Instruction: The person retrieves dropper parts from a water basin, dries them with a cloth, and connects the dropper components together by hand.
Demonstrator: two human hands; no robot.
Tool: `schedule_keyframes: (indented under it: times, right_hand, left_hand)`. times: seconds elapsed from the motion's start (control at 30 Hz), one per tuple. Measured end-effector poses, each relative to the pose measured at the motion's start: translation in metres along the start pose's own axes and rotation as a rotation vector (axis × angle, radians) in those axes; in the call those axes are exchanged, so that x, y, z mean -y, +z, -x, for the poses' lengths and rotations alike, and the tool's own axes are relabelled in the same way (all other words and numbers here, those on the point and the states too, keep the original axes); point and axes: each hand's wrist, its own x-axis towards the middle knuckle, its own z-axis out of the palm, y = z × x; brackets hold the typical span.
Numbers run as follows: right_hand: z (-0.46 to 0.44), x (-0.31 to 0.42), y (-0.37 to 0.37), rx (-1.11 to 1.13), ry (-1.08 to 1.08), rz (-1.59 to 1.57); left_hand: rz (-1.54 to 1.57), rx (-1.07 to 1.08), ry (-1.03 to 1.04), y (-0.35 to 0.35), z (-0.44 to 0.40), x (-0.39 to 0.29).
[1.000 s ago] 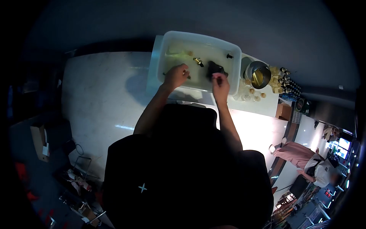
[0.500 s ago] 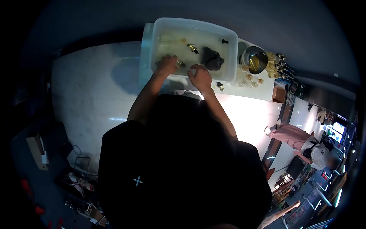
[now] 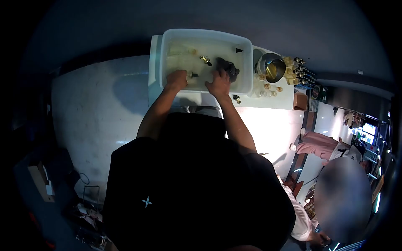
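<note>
A translucent plastic tub (image 3: 249, 62) of cloudy water stands in front of me. In its near left part, my left hand (image 3: 176, 79) is closed, with a gold-and-black bottle pourer (image 3: 193, 75) sticking out to the right of the fist. The pourer's other end is hidden by the fingers. My right hand (image 3: 218, 85) reaches over the near rim with fingers stretched out, touching the near side of a dark wet cloth (image 3: 230, 67). Another gold bottle pourer (image 3: 205, 60) lies farther back, and a small black piece (image 3: 239, 50) is by the far right corner.
Outside the tub, another pourer (image 3: 237, 99) lies on the white table (image 3: 259, 103). To the right are a metal bowl (image 3: 281, 62), several small ring-like pieces (image 3: 267, 86) and rows of pourers (image 3: 299, 71). A person in pink trousers (image 3: 318, 143) and another person's light sleeve (image 3: 299, 215) are at the right.
My right hand has moved from the near rim forward onto the dark cloth. My left hand has closed around the pourer. The view has shifted slightly, and another person has come closer at lower right.
</note>
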Motion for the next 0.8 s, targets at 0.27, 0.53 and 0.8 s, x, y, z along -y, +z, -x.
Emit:
schedule_keyframes:
  times: [0.27, 0.53, 0.8]
  right_hand:
    - [-0.035, -0.014, 0.002, 0.332, 0.321, 0.021]
    - [-0.043, -0.019, 0.008, 0.517, 0.325, 0.047]
    - [-0.032, -0.006, 0.0, 0.362, -0.018, -0.15]
  left_hand:
    - [0.229, -0.233, 0.106, 0.013, -0.002, 0.002]
    - [0.447, -0.326, 0.163, 0.037, -0.026, 0.012]
    - [0.629, -0.341, 0.253, 0.028, -0.017, 0.006]
